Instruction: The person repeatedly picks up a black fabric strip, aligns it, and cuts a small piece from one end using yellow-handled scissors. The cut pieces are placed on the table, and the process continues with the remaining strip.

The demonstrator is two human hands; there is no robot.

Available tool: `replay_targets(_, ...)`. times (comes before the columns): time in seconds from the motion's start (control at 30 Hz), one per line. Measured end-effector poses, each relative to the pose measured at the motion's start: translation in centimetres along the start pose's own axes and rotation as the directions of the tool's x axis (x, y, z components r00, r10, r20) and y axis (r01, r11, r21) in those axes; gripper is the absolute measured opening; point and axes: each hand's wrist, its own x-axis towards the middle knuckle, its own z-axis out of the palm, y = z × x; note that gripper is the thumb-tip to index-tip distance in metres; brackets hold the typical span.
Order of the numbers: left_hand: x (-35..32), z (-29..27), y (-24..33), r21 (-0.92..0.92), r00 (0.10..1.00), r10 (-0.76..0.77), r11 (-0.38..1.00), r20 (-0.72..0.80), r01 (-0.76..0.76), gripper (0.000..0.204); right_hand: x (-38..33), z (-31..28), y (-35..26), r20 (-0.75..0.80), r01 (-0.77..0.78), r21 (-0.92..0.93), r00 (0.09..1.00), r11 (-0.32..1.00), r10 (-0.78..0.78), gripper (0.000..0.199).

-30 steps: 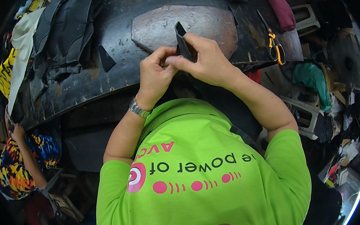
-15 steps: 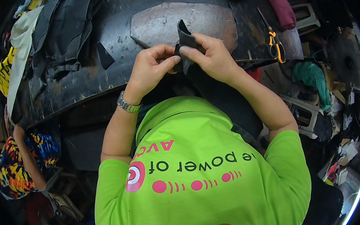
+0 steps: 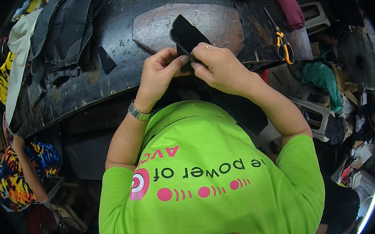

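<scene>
A flat black leather-like piece (image 3: 186, 36) is held upright between both hands above a worn dark workbench (image 3: 115, 23). My left hand (image 3: 158, 70) pinches its lower edge with thumb and fingers; a metal watch sits on that wrist. My right hand (image 3: 220, 67), with a ring on one finger, grips the piece from the right side. A grey oval stone slab (image 3: 217, 20) lies on the bench just behind the piece. My bright green shirt fills the lower middle of the view.
A stack of black cut pieces (image 3: 67, 24) lies at the bench's left. Orange-handled scissors (image 3: 283, 43) rest at the right end, near a maroon roll (image 3: 288, 8). Another person in a multicoloured shirt (image 3: 20, 174) is at lower left. Clutter and a white crate (image 3: 315, 118) stand at right.
The black piece has been turned and lifted so more of its flat face shows. Both hands have shifted their grip slightly on its lower edge.
</scene>
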Motion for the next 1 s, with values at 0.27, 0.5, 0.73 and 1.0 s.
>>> replay_targets(0.27,0.4,-0.4,-0.5,-0.197,0.996,-0.089,0.977,-0.026,0.082,0.018,-0.1,-0.7,-0.7,0.002,-0.034,-0.036,0.999,0.999,0.034,0.02)
replay_targets(0.5,0.5,0.6,-0.4,-0.168,0.998,-0.021,0.986,-0.053,0.012,0.016,0.0,0.0,-1.0,-0.117,0.004,-0.178,0.993,0.984,-0.025,0.022)
replay_targets(0.73,1.9,-1.5,0.9,-0.322,0.999,0.012,0.946,-0.043,-0.025,0.019,-3.4,-6.6,3.2,-0.35,-0.258,0.112,0.894,0.96,0.281,0.022)
replay_targets(1.0,2.2,-3.0,-0.5,-0.473,1.0,0.011,0.881,-0.005,-0.012,0.018,-11.5,-11.2,13.1,-0.502,-0.745,-0.588,0.642,0.315,0.58,0.029)
